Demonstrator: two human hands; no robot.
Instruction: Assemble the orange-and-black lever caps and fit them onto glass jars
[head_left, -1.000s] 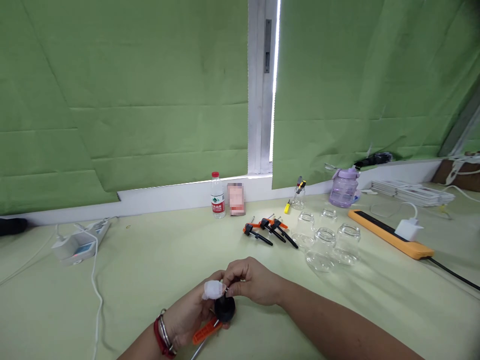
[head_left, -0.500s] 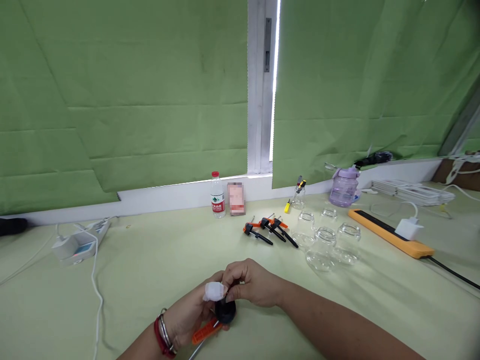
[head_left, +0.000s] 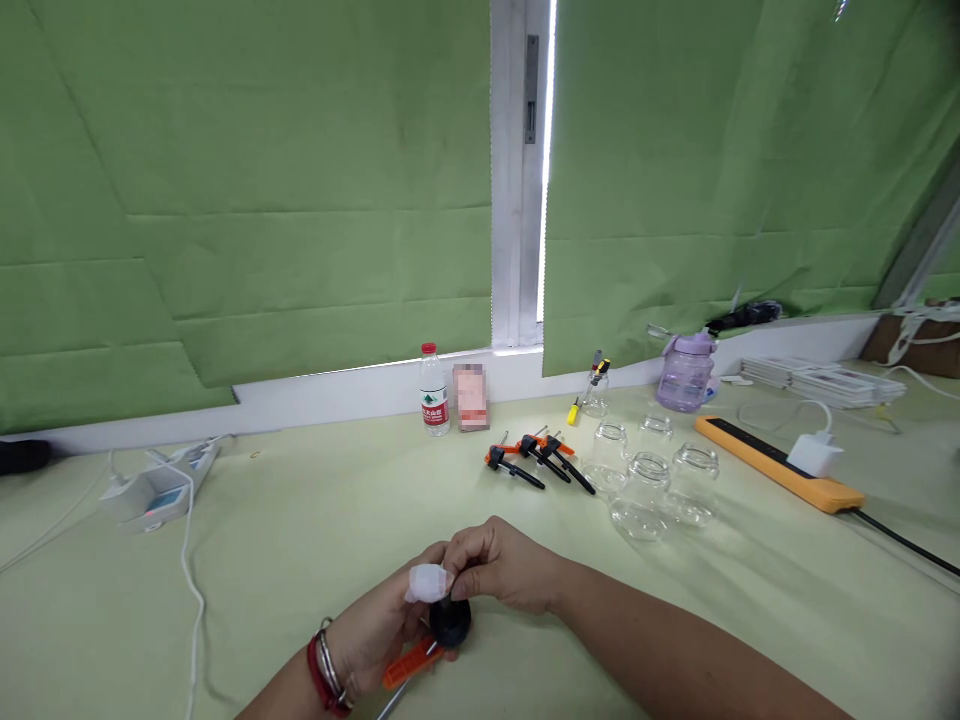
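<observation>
Left hand [head_left: 379, 632] was wrapped round a black-and-orange plastic tool [head_left: 450, 624], over the pale green tabletop [head_left: 315, 500]; R hand [head_left: 502, 566] pinched its upper end btwn thumb + finger, exact bit hidden. Step looked like fine fingertip work on that end; next move prob. called for a steady L grip w/ small R finger motions. Tool's round head looked glossy black, orange handle [head_left: 412, 665] slanting down-left, thin metal rod [head_left: 393, 700] near it. Beyond, to R: clear glass jars [head_left: 641, 508], then three similar black-and-orange tools [head_left: 531, 447].
</observation>
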